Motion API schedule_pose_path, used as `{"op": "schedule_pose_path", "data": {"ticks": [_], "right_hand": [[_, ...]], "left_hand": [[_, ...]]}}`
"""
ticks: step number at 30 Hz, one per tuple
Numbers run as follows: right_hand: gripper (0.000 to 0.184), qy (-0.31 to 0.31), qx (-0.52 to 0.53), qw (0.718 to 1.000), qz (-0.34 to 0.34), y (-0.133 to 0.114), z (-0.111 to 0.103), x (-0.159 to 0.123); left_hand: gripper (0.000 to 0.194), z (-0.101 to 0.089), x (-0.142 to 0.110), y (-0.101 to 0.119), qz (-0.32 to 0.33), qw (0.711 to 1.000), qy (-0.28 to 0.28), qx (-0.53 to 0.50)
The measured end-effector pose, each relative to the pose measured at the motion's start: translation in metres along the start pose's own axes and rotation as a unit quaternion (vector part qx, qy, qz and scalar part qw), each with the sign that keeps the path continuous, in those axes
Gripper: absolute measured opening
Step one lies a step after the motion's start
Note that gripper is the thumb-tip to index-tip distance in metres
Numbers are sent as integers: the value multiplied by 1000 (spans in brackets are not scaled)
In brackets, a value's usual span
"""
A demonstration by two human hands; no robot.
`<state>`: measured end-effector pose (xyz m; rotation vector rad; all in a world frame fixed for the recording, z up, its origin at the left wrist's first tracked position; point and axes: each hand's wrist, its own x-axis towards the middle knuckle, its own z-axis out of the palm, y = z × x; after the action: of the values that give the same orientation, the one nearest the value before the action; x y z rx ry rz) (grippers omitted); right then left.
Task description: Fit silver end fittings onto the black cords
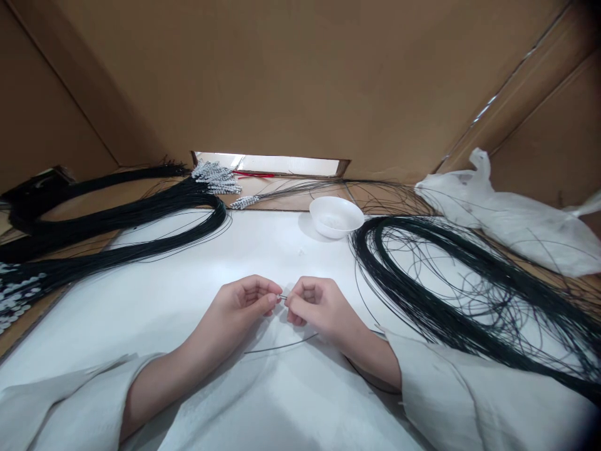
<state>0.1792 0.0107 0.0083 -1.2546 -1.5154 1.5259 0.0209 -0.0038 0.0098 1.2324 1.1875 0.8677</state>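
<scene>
Over the middle of the white tabletop, my left hand [248, 299] and my right hand [315, 302] meet almost fingertip to fingertip, both pinched closed. A short piece of thin black cord [283, 297] spans the small gap between them, its one side held in my right fingers. At my left fingertips is a tiny pale bit, too small to name. More black cord [280, 349] curves across the table below my hands and passes by my right wrist. What lies inside each pinch is mostly hidden by the fingers.
A white bowl [336, 217] stands behind my hands. Looped bundles of black cord lie at right [422, 294] and left [154, 241]; white spiral-like ends [215, 178] show on some left bundles. A white plastic bag [526, 219] lies far right. Cardboard walls [282, 81] enclose the table.
</scene>
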Motion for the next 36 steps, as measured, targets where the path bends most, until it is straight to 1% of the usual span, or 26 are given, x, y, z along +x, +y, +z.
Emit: {"op": "schedule_pose_path", "data": {"ticks": [3,7,12,19,26,32,36], "right_hand": [[7,-3,-9,1000,1,0,0,0],[6,-11,-17,1000,-23,2,-1,0],[5,-19,-29,999,-24,2,-1,-1],[6,-15,-26,999,-39,4,-1,-1],[6,-8,-59,997,-50,5,-2,-1],[4,-12,-36,997,-64,5,-1,-1],[5,-9,-35,997,-65,5,-1,-2]], "left_hand": [[9,0,-1,-1,22,999,2,33],[11,-1,-2,-1,50,996,11,74],[13,-2,-2,-1,64,993,17,94],[13,-3,-1,-1,66,993,15,98],[14,-3,-2,0,53,993,15,101],[13,-2,-1,-1,38,997,17,64],[12,-3,-1,-1,39,997,8,67]]}}
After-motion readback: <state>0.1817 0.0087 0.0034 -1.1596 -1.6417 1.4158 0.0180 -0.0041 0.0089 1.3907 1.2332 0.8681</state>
